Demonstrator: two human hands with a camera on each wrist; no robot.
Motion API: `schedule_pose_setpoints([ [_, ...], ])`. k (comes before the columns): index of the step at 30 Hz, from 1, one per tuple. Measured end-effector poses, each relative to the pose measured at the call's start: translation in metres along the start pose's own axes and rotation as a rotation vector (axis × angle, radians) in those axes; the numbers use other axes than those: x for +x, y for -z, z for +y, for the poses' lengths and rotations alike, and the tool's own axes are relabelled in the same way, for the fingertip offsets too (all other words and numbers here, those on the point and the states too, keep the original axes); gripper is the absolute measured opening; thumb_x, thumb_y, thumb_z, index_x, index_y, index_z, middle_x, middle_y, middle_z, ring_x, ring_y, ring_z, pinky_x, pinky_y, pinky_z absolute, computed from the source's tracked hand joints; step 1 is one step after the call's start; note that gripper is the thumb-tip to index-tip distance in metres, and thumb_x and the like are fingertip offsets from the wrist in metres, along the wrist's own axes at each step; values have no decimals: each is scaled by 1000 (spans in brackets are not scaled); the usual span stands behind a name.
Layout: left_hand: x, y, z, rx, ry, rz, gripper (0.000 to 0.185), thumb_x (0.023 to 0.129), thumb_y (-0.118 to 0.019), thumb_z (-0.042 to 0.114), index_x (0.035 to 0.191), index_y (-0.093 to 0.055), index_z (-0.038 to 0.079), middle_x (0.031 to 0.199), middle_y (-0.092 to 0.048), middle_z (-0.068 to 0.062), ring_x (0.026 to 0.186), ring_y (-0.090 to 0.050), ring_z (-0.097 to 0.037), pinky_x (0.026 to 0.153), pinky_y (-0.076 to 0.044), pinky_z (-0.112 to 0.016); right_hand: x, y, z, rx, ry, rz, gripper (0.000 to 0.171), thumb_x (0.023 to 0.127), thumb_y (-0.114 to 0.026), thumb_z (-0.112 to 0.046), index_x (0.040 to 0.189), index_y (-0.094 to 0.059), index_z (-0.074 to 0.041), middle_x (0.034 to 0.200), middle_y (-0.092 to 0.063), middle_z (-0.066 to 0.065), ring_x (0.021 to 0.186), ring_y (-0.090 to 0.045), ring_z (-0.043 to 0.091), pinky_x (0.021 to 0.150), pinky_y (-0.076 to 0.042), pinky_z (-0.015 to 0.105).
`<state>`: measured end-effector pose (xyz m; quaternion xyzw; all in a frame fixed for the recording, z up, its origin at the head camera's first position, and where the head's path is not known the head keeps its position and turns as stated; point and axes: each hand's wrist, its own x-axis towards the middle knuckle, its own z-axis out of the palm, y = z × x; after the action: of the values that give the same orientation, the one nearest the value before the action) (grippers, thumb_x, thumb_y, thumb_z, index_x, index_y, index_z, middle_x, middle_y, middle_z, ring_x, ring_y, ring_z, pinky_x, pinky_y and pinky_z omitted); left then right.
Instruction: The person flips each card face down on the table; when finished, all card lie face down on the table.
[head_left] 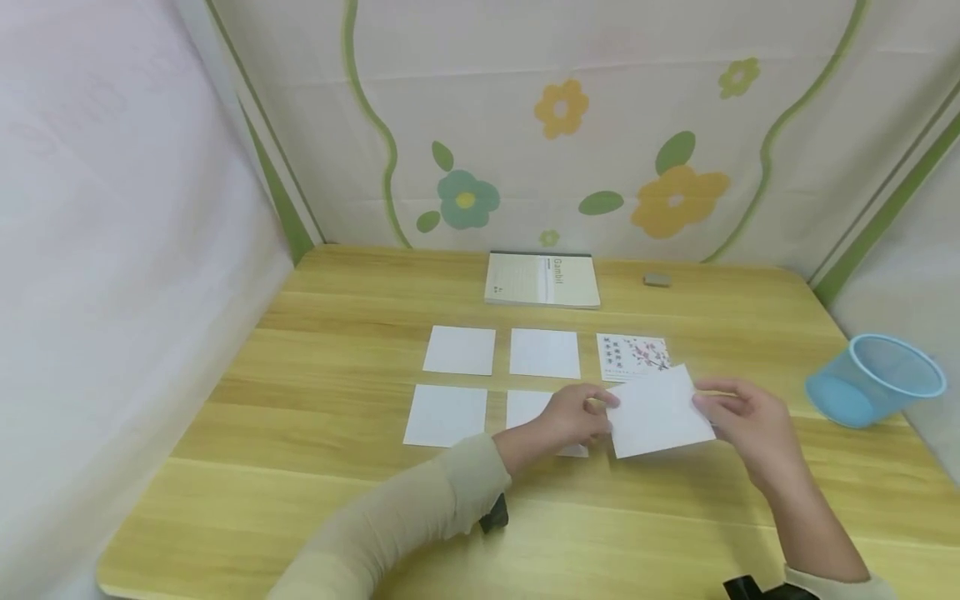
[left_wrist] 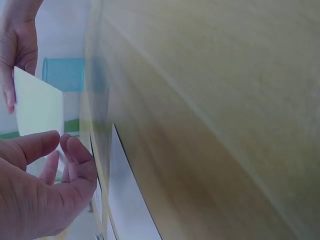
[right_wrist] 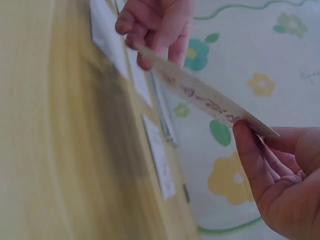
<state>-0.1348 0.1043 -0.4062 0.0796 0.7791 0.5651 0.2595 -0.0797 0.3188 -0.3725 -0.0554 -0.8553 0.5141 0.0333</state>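
Observation:
Both hands hold one white card (head_left: 656, 411) just above the wooden table (head_left: 300, 433), its blank side up. My left hand (head_left: 576, 417) pinches its left edge, my right hand (head_left: 738, 412) pinches its right edge. The right wrist view shows the card (right_wrist: 205, 100) edge-on with print on its underside, between the left hand (right_wrist: 155, 25) and right hand (right_wrist: 280, 170). In the left wrist view the card (left_wrist: 40, 107) stands above the left hand (left_wrist: 45, 185). Blank cards (head_left: 459, 349) lie in rows beside it, and one face-up card (head_left: 632, 356) shows flowers and text.
A closed notebook (head_left: 542, 279) lies at the back of the table, with a small grey eraser (head_left: 657, 280) to its right. A blue mesh cup (head_left: 870, 379) lies tipped at the right edge. Flowered fabric walls close in the table.

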Motion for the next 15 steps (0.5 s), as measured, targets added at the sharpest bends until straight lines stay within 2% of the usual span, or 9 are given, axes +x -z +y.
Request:
schedule_pose_setpoints([
  [3,4,-1,-2,49,-13,17,22,71,-64,3,87,-63,18,68,-57,2,57,-57,-21,50,-48,-28,8,7,24,-34,-40,-29,45,80,-58,-34,110,-52,-2,96,-59,2,82,-56,6,62,-50,27],
  [5,8,-2,-3,105,-38,39,20,71,-65,4,85,-64,17,66,-57,4,54,-57,-19,48,-47,-26,13,9,37,-113,-45,-42,43,79,-58,-39,106,-55,-6,94,-61,3,79,-57,9,59,-50,32],
  [8,12,-3,-2,191,-72,72,19,70,-65,4,86,-66,15,62,-56,4,48,-54,-14,46,-45,-22,17,9,47,-274,16,-61,38,78,-57,-41,99,-59,-9,90,-62,8,76,-58,19,56,-48,39],
  [10,14,-4,-1,243,-74,87,18,70,-65,3,85,-66,13,64,-56,3,45,-51,-12,46,-44,-21,16,6,47,-371,52,-79,34,79,-57,-40,94,-61,-11,86,-62,8,73,-58,22,55,-47,39],
  [13,14,-6,1,349,-70,100,18,69,-66,4,84,-67,12,75,-58,4,53,-49,-8,51,-42,-19,15,1,45,-452,79,-128,28,81,-57,-33,92,-62,-8,84,-62,8,71,-55,21,57,-46,32],
  [15,15,-7,3,434,-80,103,16,69,-66,6,83,-68,13,85,-58,6,65,-50,-6,61,-42,-19,16,-2,45,-470,66,-157,24,82,-57,-29,91,-62,-7,82,-61,6,68,-53,17,55,-45,29],
])
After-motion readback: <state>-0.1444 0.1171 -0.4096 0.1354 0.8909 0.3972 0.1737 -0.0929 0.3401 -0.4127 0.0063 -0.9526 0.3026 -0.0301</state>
